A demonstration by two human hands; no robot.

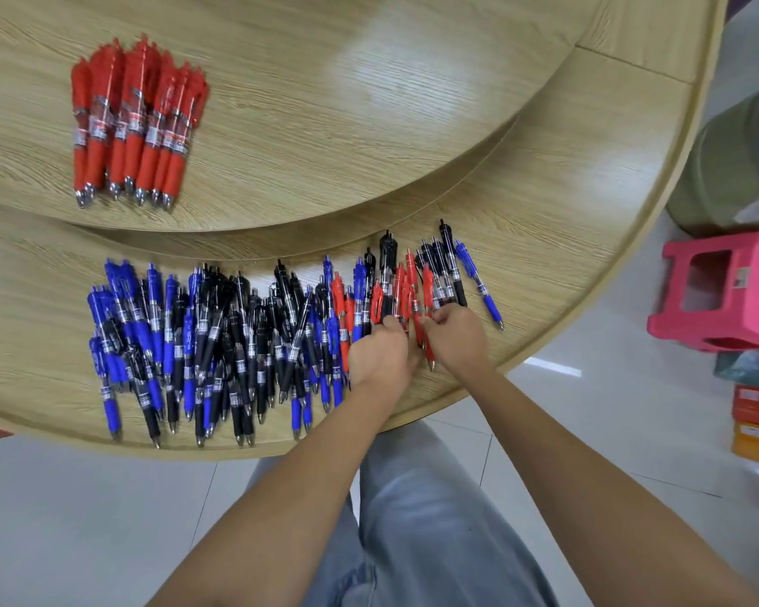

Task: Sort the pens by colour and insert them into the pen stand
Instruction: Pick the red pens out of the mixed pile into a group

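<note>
— What's nearest?
— Both hands, at the near edge of the surface (566, 212). The left hand (377, 352) has its fingers curled on the loose red pens (406, 291). The right hand (454, 339) pinches the same cluster from the other side.
— And beside them?
— To their left, a mixed row of blue and black pens (202, 343) lies along the rim.
— Farther off?
— A sorted red pile (137, 120) lies on the raised tier (325, 102), well apart.
</note>
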